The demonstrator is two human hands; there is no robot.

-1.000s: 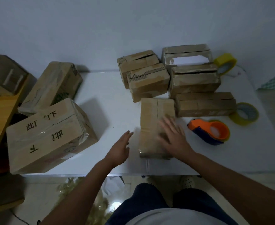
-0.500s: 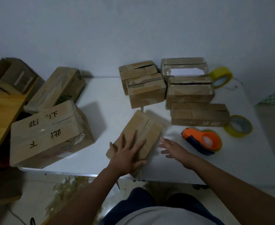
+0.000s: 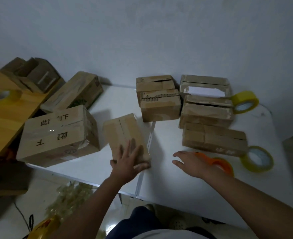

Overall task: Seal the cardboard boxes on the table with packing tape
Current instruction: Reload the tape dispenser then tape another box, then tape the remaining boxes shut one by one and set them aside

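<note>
Left hand (image 3: 127, 161) flat on small box (image 3: 123, 133); right hand (image 3: 192, 161) open above table (image 3: 176, 187)

Eight cardboard boxes (image 3: 125, 135), three tape rolls (image 3: 245, 102), one tape dispenser (image 3: 220, 163), two hands (image 3: 130, 161)

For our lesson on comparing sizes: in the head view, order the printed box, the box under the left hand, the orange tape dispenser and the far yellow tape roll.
1. Printed box
2. Box under the left hand
3./4. Orange tape dispenser and far yellow tape roll: unsure, since the right hand hides part of the dispenser.
</note>
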